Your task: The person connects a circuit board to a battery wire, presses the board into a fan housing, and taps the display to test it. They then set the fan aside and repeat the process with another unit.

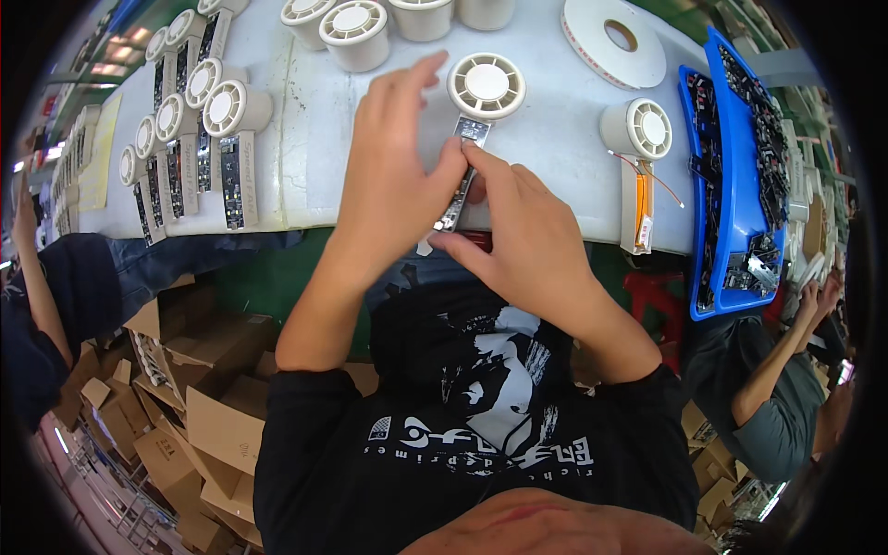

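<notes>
Straight in front of me is a white handheld fan (pixel 486 85), its round grille head away from me and its opened handle toward me. A dark circuit board (pixel 473 130) lies along the handle. My right hand (pixel 532 227) grips the handle near its lower end, thumb and index finger closed around it. My left hand (pixel 393 166) is beside it, fingers raised and spread, with the thumb resting against the board's edge. The two hands hide part of the handle and board between them.
Several fans with boards in their handles (pixel 236 176) lie in rows at left. More white fan heads (pixel 356 35) and a tape reel (pixel 615 42) are at the back. To the right lie a fan with an orange battery (pixel 642 199) and blue trays of boards (pixel 731 301). Co-workers sit on both sides.
</notes>
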A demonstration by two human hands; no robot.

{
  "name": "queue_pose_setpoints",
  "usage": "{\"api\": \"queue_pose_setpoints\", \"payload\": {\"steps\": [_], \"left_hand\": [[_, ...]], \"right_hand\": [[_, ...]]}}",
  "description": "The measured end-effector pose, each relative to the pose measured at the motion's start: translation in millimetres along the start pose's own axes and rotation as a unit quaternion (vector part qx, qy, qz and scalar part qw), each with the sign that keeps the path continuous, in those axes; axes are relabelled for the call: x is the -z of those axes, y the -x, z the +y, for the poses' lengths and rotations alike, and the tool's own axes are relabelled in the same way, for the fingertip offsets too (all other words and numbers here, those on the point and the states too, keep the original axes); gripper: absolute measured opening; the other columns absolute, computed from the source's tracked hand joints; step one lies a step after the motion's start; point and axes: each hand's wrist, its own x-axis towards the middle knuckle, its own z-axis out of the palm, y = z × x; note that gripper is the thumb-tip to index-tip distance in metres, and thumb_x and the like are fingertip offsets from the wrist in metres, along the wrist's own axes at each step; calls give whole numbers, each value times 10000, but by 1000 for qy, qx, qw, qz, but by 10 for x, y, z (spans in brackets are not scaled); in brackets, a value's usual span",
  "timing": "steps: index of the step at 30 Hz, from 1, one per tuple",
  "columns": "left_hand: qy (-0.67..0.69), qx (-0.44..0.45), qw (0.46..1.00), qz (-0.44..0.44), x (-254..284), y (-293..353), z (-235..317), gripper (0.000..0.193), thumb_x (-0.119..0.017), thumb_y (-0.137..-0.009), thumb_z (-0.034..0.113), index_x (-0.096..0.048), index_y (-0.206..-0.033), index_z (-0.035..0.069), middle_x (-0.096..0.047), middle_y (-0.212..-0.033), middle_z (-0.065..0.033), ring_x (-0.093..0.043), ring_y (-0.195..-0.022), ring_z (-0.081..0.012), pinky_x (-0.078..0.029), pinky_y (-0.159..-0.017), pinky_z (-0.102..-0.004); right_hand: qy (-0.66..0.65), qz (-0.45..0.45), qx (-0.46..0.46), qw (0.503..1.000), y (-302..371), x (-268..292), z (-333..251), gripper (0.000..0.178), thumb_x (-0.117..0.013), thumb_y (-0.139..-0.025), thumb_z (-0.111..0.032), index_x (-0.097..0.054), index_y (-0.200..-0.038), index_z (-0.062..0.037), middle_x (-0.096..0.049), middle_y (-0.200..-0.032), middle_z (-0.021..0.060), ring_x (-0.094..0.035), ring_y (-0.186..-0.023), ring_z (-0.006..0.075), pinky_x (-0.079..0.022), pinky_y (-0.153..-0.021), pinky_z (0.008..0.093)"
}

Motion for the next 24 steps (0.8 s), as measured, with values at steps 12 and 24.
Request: {"api": "queue_pose_setpoints", "payload": {"steps": [12,24], "left_hand": [[-167,73,982,49,74,396,181,674,-780,-834,84,-533,-1460,117,-607,-976,-111,-627,-780,-239,-518,-682,-361],[-304,161,916,206,613,577,-178,659,-764,-845,90,-517,-1454,52,-652,-1048,-149,-656,-888,-314,-537,-779,-410]], "right_hand": [[-300,114,-53,946,167,16,198,419,-598,-936,89,-543,-1350,46,-639,-1117,119,-639,-978,168,-529,-843,298],[-218,233,181,930,243,383,238,257,-549,-797,169,-669,-996,59,-652,-959,195,-622,-733,224,-490,-644,289]]}}
